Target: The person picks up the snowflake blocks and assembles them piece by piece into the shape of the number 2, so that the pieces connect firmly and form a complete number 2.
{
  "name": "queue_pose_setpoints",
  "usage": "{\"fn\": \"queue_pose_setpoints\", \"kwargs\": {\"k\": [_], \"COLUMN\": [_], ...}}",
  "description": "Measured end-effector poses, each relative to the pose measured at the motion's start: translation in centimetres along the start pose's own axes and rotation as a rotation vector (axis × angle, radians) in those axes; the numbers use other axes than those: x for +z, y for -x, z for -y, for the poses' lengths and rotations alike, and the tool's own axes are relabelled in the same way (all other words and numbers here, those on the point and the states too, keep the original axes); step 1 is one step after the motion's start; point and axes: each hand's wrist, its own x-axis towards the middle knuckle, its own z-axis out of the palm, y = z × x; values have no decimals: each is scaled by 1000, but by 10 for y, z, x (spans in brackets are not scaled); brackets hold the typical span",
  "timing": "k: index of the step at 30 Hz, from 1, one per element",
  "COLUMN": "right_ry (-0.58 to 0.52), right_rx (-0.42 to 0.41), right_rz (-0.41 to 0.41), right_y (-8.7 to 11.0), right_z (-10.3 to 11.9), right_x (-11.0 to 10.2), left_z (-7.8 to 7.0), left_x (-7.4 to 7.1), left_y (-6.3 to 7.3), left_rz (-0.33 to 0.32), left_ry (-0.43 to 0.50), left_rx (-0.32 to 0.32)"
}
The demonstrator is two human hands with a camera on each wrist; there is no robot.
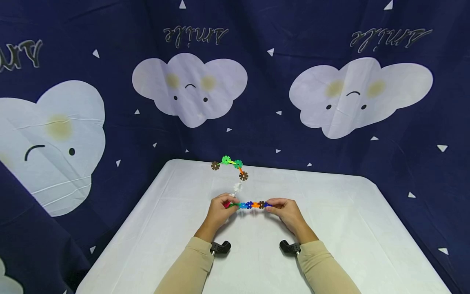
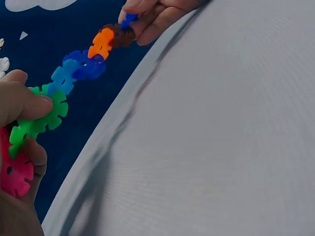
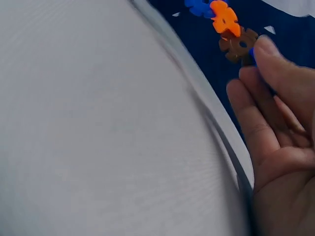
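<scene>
A chain of slotted plastic snowflake discs [image 1: 249,205] stretches between both hands, held above the white table. At its left end, my left hand [image 1: 219,211] pinches a green disc [image 2: 58,109] between thumb and fingers, with a pinkish-red disc [image 2: 18,173] under it. Light blue, dark blue, orange and brown discs [image 3: 238,45] follow toward the right. My right hand [image 1: 290,211] pinches the blue disc [image 2: 129,20] at the right end, mostly covered by the fingers. Beyond the left hand, the chain curves away through white [image 1: 237,187], brown [image 1: 243,176] and green discs [image 1: 226,159].
A white-covered table [image 1: 330,228] with rounded far corners lies under the hands. Behind it hangs a dark blue cloth [image 1: 264,139] printed with clouds and small triangles. Black wrist-worn devices [image 1: 220,247] sit at both sleeve cuffs.
</scene>
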Motion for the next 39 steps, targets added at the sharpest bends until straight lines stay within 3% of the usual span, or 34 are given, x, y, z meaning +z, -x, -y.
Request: {"fn": "queue_pose_setpoints", "kwargs": {"k": [7, 19, 20, 26, 32, 35, 39], "right_ry": [21, 9, 6, -52, -69, -44, 14], "right_rx": [4, -4, -6, 30, 117, 132, 145], "right_rz": [14, 14, 21, 41, 20, 15, 9], "right_y": [0, 5, 6, 13, 21, 26, 33], "right_z": [-1, -4, -4, -1, 1, 4, 7], "right_x": [-1, -6, -6, -6, -5, -4, -3], "left_z": [-2, 0, 6, 41, 39, 39, 39], "left_x": [0, 3, 3, 3, 3, 3, 2], "left_y": [0, 1, 1, 1, 2, 2, 1], "left_rz": [23, 29, 37, 154, 268, 284, 309], "left_ry": [4, -34, -36, -131, -187, -224, -249], "left_rx": [5, -69, -76, -119, -114, -109, -154]}}
